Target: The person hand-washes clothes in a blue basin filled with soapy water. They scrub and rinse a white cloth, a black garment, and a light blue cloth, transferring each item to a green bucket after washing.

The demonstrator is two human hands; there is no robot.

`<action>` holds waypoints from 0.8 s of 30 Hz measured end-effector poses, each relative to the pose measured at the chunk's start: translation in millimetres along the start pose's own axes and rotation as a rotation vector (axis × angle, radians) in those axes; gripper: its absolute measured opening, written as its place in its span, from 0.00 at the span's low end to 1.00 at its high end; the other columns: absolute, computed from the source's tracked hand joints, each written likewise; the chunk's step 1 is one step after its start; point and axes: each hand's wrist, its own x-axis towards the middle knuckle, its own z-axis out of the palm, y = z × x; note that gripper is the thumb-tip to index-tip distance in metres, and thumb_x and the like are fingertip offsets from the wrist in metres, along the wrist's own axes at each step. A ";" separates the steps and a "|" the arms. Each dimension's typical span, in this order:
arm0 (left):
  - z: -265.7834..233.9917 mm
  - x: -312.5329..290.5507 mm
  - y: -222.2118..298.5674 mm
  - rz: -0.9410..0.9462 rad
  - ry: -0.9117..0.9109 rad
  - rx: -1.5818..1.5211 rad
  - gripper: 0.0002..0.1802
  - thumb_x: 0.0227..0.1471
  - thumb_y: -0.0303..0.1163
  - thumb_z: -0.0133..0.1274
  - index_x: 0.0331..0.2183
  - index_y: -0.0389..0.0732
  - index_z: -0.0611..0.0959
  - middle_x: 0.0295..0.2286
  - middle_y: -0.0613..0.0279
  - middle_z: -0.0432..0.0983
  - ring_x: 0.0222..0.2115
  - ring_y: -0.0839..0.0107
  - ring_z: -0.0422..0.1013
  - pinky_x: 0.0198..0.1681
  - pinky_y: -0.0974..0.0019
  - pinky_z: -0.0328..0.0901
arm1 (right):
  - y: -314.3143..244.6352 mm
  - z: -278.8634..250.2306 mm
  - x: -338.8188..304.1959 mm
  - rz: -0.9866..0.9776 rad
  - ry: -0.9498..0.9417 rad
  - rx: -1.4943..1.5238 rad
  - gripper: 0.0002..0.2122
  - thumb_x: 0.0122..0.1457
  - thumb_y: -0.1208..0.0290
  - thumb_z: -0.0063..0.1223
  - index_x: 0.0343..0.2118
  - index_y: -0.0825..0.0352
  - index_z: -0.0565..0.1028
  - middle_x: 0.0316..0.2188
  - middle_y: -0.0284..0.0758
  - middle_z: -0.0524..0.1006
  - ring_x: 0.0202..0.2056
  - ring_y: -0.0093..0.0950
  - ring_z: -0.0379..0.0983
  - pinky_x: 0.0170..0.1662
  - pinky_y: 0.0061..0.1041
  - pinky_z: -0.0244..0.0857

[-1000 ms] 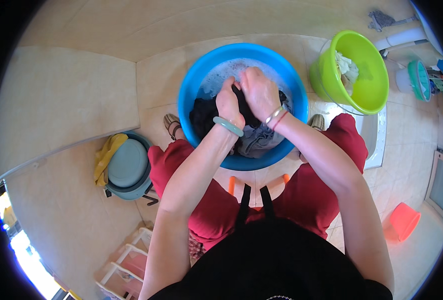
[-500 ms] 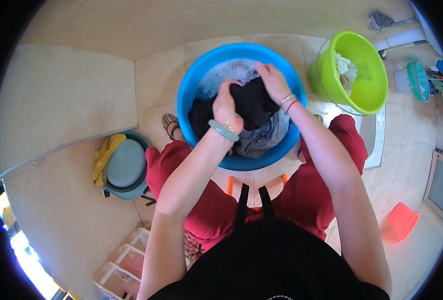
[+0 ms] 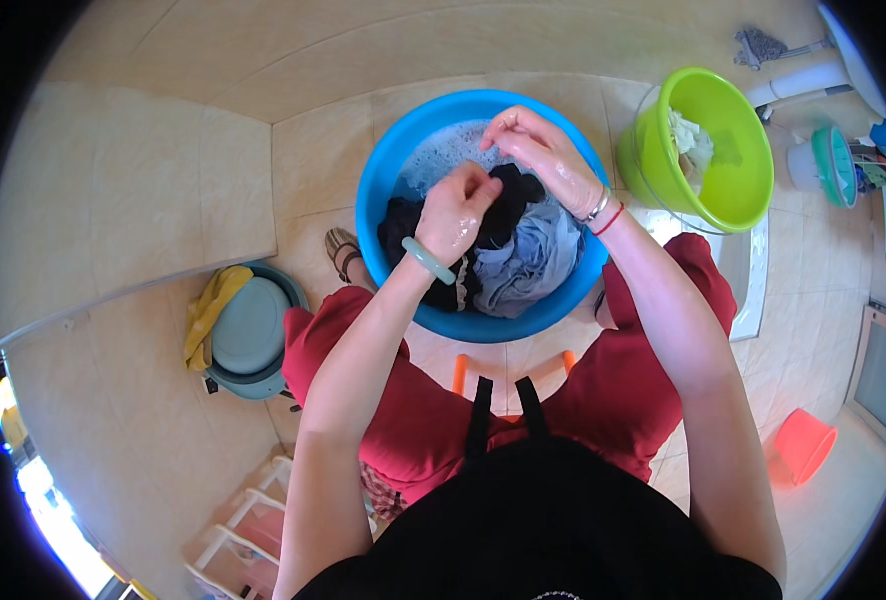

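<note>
A round blue basin (image 3: 375, 180) holds sudsy water (image 3: 445, 152) and wet clothes. My left hand (image 3: 455, 212), a pale green bangle on its wrist, is closed on a black garment (image 3: 511, 205) over the middle of the basin. Just to the right, my right hand (image 3: 551, 165) is raised above the cloth with bent fingers apart and no fabric visible in them. Bluish-grey cloth (image 3: 529, 262) lies bunched in the basin's near right part. More dark fabric (image 3: 399, 222) sits at its left side, partly covered by my left hand.
A lime-green bucket (image 3: 753, 180) with pale cloth (image 3: 693, 140) inside stands right of the basin. Grey-blue basins (image 3: 253, 335) with a yellow cloth (image 3: 213, 310) stand at left. A small coral-red tub (image 3: 805, 446) is at lower right, a white rack (image 3: 238, 540) at lower left.
The black garment has bunched up smaller beneath my hands, exposing more bluish-grey cloth. My right hand has turned and come away from the black fabric; my left fingers have closed on it.
</note>
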 end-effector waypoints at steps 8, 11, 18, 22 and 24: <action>-37.9 -3.1 24.5 0.157 0.180 -0.749 0.04 0.58 0.31 0.50 0.32 0.43 0.73 0.31 0.71 0.68 0.35 0.82 0.63 0.43 0.77 0.58 | 16.5 -7.3 -7.8 0.174 -0.095 -0.119 0.17 0.52 0.75 0.47 0.46 0.70 0.71 0.41 0.33 0.74 0.44 0.23 0.68 0.51 0.21 0.58; -49.8 0.2 29.6 0.170 0.114 -0.388 0.20 0.54 0.42 0.55 0.43 0.38 0.75 0.36 0.65 0.71 0.39 0.77 0.66 0.44 0.71 0.61 | 15.4 -17.7 -6.6 -0.027 0.088 0.416 0.16 0.52 0.72 0.50 0.44 0.70 0.73 0.38 0.31 0.75 0.41 0.19 0.69 0.48 0.18 0.60; -50.2 11.2 0.6 0.054 0.037 -0.202 0.23 0.57 0.48 0.50 0.39 0.36 0.79 0.33 0.64 0.77 0.35 0.72 0.71 0.40 0.71 0.63 | 7.1 -17.9 -8.3 -0.092 0.361 0.293 0.07 0.54 0.74 0.47 0.33 0.70 0.73 0.29 0.26 0.71 0.34 0.15 0.64 0.39 0.15 0.58; -41.6 16.2 4.0 -0.079 0.121 -0.837 0.25 0.60 0.52 0.41 0.46 0.42 0.75 0.37 0.65 0.77 0.38 0.70 0.73 0.42 0.66 0.67 | -5.6 -9.3 -11.6 -0.082 0.261 0.384 0.14 0.53 0.76 0.48 0.44 0.71 0.70 0.36 0.29 0.73 0.40 0.17 0.67 0.47 0.18 0.60; -32.9 17.4 7.1 -0.213 0.098 -1.105 0.29 0.58 0.57 0.39 0.46 0.42 0.75 0.38 0.63 0.77 0.39 0.69 0.74 0.42 0.65 0.68 | -22.9 11.3 -17.6 -0.056 0.084 0.434 0.26 0.52 0.77 0.53 0.56 0.68 0.62 0.44 0.32 0.72 0.46 0.21 0.68 0.53 0.23 0.60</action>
